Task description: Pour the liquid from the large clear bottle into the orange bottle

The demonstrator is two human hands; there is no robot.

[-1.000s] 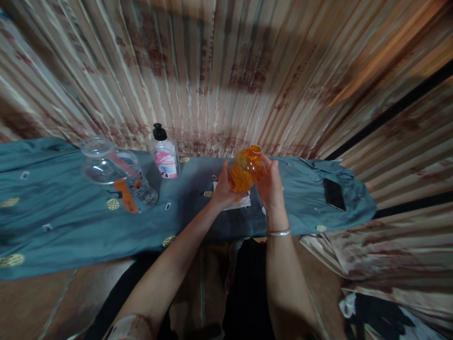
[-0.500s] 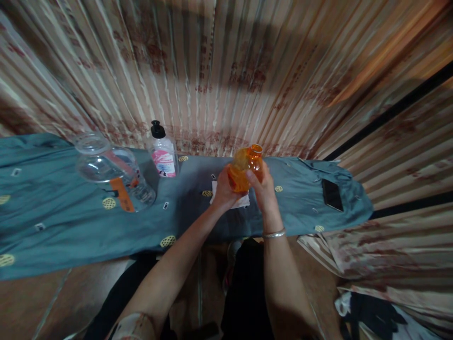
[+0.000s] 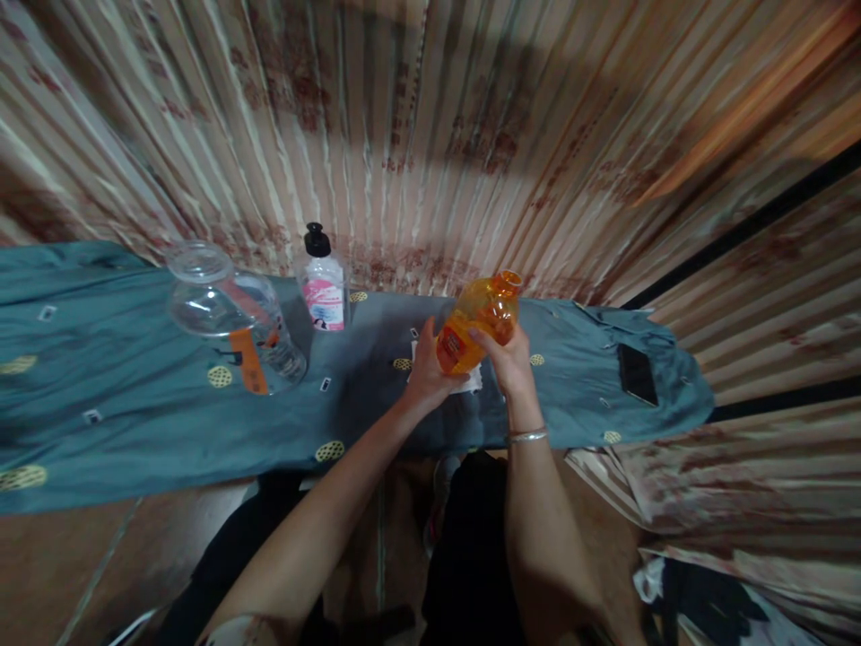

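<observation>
Between my hands is a see-through orange bottle (image 3: 476, 309), tilted with its uncapped neck up and to the right. My left hand (image 3: 430, 372) grips it around the base, beside a red label. Around its right side, nearer the shoulder, my right hand (image 3: 509, 359) is closed, the thumb lying across the front. Below the bottle a white tissue or cloth (image 3: 474, 381) lies on the covered table, mostly hidden by the bottle and my left hand.
A large clear jar (image 3: 208, 309) with an orange label and a pump bottle (image 3: 325, 292) with a black top stand to the left. On the right lies a black phone (image 3: 637, 374). Teal cloth (image 3: 377, 422) covers the narrow table, against a pleated curtain (image 3: 430, 117).
The orange bottle has tipped further to the right in my hands, bringing its red label into fuller view. Both hands still hold it. The whole view has shifted slightly.
</observation>
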